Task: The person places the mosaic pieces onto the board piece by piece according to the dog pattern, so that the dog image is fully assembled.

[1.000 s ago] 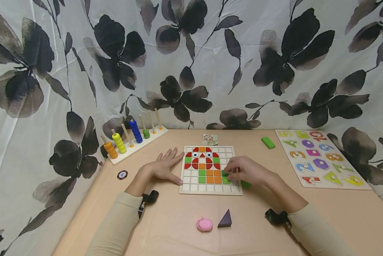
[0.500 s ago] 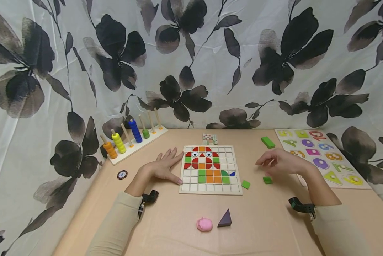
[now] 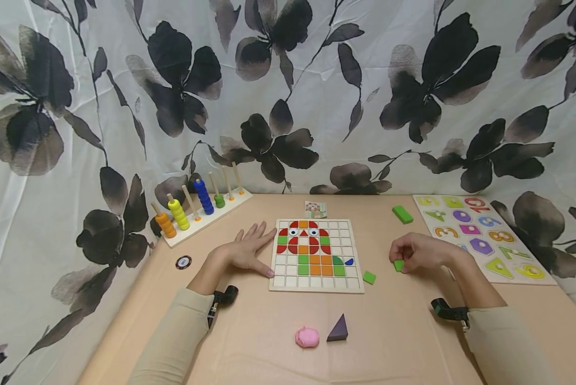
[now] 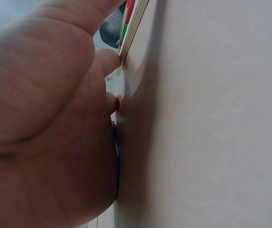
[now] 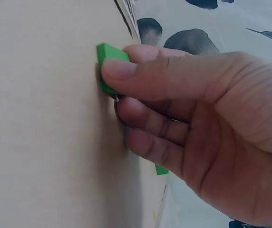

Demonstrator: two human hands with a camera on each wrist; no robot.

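Note:
In the head view a white grid board [image 3: 316, 285] lies mid-table, with red, orange, green and white-blue eye pieces set in its cells. A small blue half-round piece [image 3: 349, 261] sits near its right side. My left hand [image 3: 242, 254] rests spread on the table, thumb and fingertips at the board's left edge; the left wrist view shows its palm [image 4: 50, 104] close up. Right of the board, my right hand [image 3: 420, 252] pinches a green square tile [image 5: 108, 53] between thumb and fingers. Between that hand and the board lies another green square tile [image 3: 369, 277].
A bead-stacking rack [image 3: 220, 211] stands back left, near a round chip [image 3: 184, 262]. Behind the board lies a picture card [image 3: 315, 209]. A green block [image 3: 402, 214] and a number puzzle board [image 3: 480, 240] are at right. A pink figure [image 3: 307, 337] and purple wedge [image 3: 338, 329] lie in front.
My right hand has left the board, moved right and lowered onto a green tile on the table, which it now pinches. My left hand has stayed in place.

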